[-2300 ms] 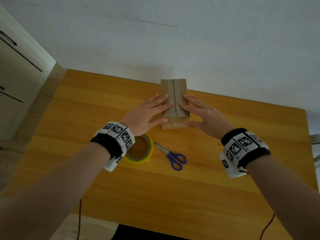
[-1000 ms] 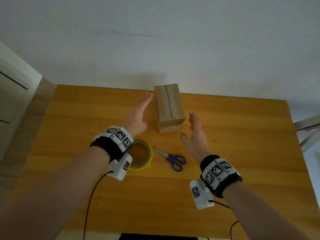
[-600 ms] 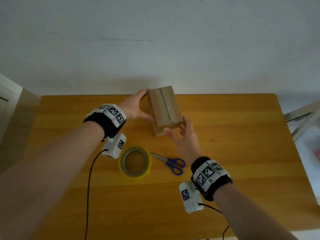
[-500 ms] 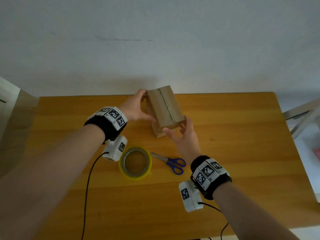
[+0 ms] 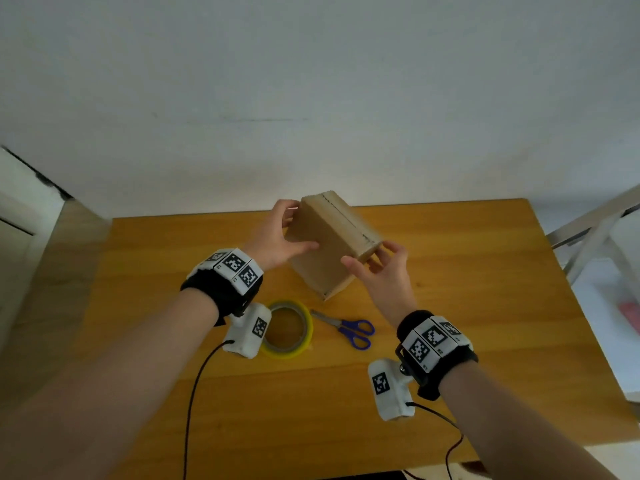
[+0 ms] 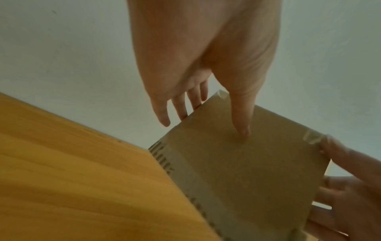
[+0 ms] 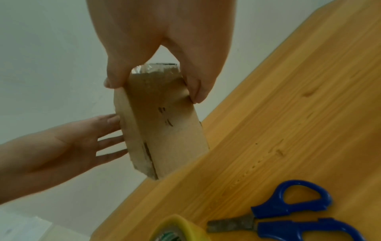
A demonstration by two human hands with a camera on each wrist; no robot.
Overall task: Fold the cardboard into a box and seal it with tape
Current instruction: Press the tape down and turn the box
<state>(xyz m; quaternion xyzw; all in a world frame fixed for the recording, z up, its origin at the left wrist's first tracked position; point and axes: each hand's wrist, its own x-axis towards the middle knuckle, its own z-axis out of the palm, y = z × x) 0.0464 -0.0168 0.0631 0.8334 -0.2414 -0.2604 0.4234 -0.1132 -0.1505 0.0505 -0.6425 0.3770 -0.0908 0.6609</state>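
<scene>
Holding the cardboard box (image 5: pixel 329 244) tilted above the far middle of the wooden counter (image 5: pixel 485 271), the person has one hand on each side of it. The left hand (image 5: pixel 277 237) rests on the box's left face, its thumb lying across the broad side nearest the camera and its straight fingers (image 6: pixel 179 107) reaching round the far end. The right hand (image 5: pixel 381 271) pinches the near right end of the box between thumb and curled fingers (image 7: pixel 195 88), the wrist view showing them clamped on the two edges of a narrow face. A dark seam runs along the box's upper face, and bits of clear tape show at its corners. Whether the lowest corner touches the counter cannot be told. Nearer the person, the yellow tape roll (image 5: pixel 289 329) lies flat on the counter, just beside blue-handled scissors (image 5: pixel 349 330) to its right.
</scene>
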